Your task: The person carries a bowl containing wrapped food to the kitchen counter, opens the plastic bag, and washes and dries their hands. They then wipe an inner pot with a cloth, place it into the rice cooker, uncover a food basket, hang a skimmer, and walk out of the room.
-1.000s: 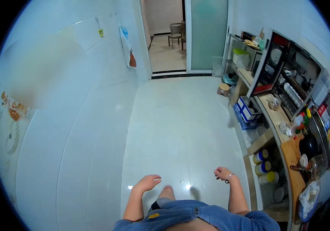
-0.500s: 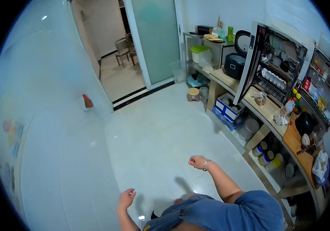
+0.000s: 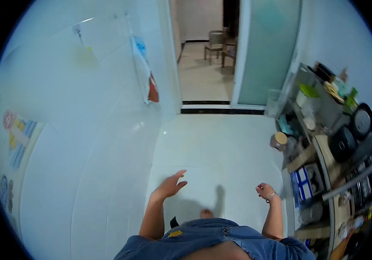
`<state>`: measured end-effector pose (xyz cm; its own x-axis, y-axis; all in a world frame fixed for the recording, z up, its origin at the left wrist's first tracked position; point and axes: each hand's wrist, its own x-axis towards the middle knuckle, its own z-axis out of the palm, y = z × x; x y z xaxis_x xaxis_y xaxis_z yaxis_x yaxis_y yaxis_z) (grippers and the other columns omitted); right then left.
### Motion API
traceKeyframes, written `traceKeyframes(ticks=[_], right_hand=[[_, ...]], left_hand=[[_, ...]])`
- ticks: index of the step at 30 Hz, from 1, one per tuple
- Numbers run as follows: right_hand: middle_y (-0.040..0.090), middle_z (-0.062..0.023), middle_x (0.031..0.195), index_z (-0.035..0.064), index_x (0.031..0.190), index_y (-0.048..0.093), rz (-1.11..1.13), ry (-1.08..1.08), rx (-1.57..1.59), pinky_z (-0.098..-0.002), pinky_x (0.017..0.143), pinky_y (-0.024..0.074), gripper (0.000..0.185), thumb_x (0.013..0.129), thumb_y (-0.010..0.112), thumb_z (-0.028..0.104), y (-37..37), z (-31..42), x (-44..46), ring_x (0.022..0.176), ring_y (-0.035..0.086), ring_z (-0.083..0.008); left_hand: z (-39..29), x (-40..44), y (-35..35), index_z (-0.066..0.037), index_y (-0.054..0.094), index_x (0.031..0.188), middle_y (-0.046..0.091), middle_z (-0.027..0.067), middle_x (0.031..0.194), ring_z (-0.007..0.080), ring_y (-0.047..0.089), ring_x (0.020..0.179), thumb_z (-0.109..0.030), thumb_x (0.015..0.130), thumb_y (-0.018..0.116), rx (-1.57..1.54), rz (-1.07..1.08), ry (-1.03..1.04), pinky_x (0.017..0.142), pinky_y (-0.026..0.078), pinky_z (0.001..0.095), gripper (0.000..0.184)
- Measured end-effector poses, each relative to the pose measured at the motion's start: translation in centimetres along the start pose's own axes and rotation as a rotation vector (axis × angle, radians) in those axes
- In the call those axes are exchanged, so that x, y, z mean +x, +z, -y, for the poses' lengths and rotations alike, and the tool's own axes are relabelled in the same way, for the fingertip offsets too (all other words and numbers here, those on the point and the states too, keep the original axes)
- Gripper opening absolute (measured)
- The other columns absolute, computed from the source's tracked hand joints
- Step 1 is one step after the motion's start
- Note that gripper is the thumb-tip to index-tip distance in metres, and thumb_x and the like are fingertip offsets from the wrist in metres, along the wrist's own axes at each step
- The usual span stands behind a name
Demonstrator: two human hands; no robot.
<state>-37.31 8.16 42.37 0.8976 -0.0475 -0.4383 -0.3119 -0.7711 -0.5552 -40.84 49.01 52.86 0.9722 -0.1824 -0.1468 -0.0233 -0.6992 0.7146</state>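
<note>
My left hand (image 3: 169, 185) is held out over the pale tiled floor (image 3: 212, 143), its thumb and fingers apart and nothing in it. To the right, my right hand (image 3: 264, 190) hangs with its fingers curled in; I see nothing held in them. A silver bracelet (image 3: 271, 196) circles that wrist. Neither hand touches anything. Below them are my blue denim top (image 3: 207, 234) and part of a bare foot (image 3: 206, 213).
Ahead is an open doorway (image 3: 205, 69) with a dark sill, a chair (image 3: 215, 43) beyond it and a frosted glass door (image 3: 268, 56) beside it. Along the right run shelves holding a rice cooker (image 3: 343, 142) and a blue-white basket (image 3: 304, 183). A wooden-lidded container (image 3: 279, 141) stands on the floor.
My view has swung left, so the doorway is now straight ahead and the counter has slid to the right edge. My left hand has moved forward and its fingers have spread.
</note>
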Motion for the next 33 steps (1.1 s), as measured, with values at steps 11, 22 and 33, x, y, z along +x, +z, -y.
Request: traceKeyframes(ticks=[11, 22, 33], right_hand=[[0.057, -0.0066, 0.071, -0.0003, 0.087, 0.052, 0.31, -0.353, -0.011, -0.0257, 0.059, 0.0444, 0.022, 0.08, 0.049, 0.021, 2.2, 21.1, 20.6, 0.062, 0.055, -0.0131], [0.056, -0.0058, 0.07, 0.0001, 0.087, 0.053, 0.25, -0.415, 0.091, -0.0244, 0.059, 0.0444, 0.019, 0.08, 0.05, 0.018, 1.1, 36.8, 36.9, 0.062, 0.054, -0.0118], [0.059, -0.0108, 0.07, 0.0032, 0.087, 0.056, 0.39, -0.468, 0.093, -0.0288, 0.06, 0.0445, 0.022, 0.078, 0.051, 0.022, -0.7, 48.4, 54.0, 0.063, 0.056, -0.0176]], left_hand=[[10.0, 16.3, -11.2, -0.007, 0.027, 0.123, 0.044, 0.0153, 0.115, 0.0282, 0.047, 0.099, -0.019, 0.079, 0.05, -0.324, -0.235, -0.142, 0.082, 0.038, 0.0343, 0.051], [19.5, 41.3, -28.1, -0.001, 0.043, 0.111, 0.051, 0.0128, 0.105, 0.0194, 0.053, 0.088, -0.02, 0.079, 0.052, -0.355, -0.587, -0.03, 0.075, 0.041, 0.0275, 0.039], [27.9, 65.2, -40.6, 0.008, 0.048, 0.098, 0.053, 0.0196, 0.097, 0.027, 0.05, 0.091, -0.033, 0.072, 0.057, -0.358, -0.959, -0.164, 0.077, 0.039, 0.0313, 0.05]])
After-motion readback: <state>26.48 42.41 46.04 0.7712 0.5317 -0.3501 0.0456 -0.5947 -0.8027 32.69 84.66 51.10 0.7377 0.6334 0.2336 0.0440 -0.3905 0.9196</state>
